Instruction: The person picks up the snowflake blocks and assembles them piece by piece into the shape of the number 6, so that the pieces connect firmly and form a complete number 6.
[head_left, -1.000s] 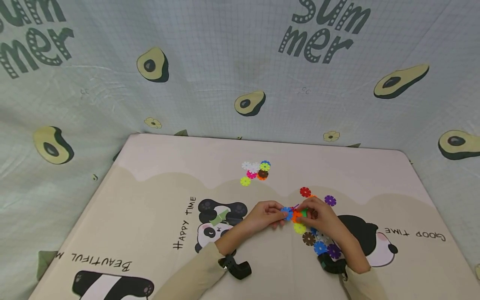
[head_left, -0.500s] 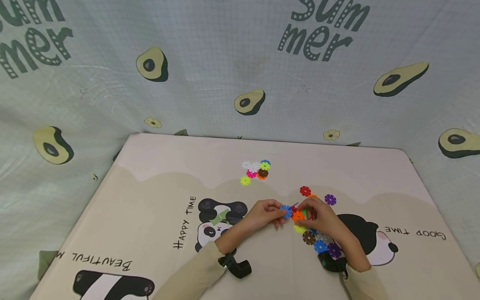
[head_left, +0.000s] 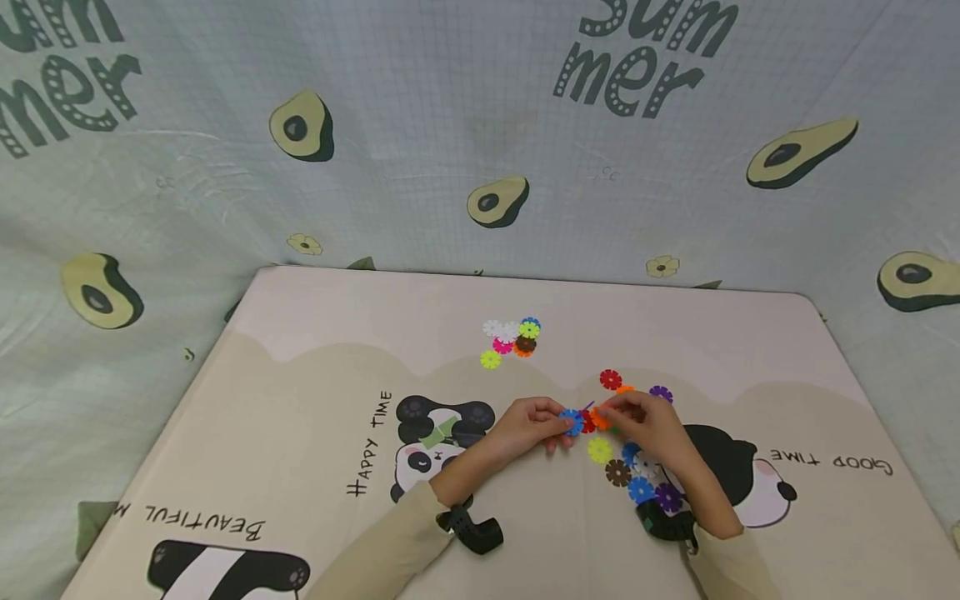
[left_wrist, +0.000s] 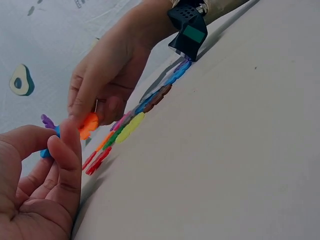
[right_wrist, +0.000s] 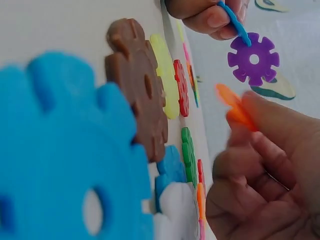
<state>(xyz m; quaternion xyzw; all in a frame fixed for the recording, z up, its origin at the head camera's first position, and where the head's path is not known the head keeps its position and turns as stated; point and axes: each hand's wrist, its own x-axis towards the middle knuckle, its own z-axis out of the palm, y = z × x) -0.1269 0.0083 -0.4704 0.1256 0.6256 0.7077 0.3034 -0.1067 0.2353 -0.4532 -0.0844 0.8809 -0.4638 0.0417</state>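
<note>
My left hand [head_left: 531, 429] pinches a blue notched plastic disc [head_left: 572, 422] between thumb and fingers. Joined to it at an angle is a purple notched disc [right_wrist: 265, 61], which shows fully in the right wrist view. Facing it, my right hand [head_left: 648, 427] pinches an orange notched disc [right_wrist: 239, 112] by its edge, slightly blurred. In the right wrist view a gap separates the orange disc from the purple one. On the table beneath and between the hands lie a red disc [right_wrist: 181, 89] and a green disc [right_wrist: 188, 156].
Near my right wrist lie loose discs: yellow [head_left: 600, 451], brown [head_left: 618, 473], blue [head_left: 641, 490] and purple [head_left: 668, 497]. Beyond the right hand are another red disc [head_left: 611, 380] and purple disc [head_left: 661, 393]. A mixed cluster with a pink disc [head_left: 502, 346] sits farther back on the table [head_left: 315, 358].
The right hand has shifted slightly away from me and to the right, lifting the orange disc with it. My left hand keeps its grip on the blue disc, nearly still.
</note>
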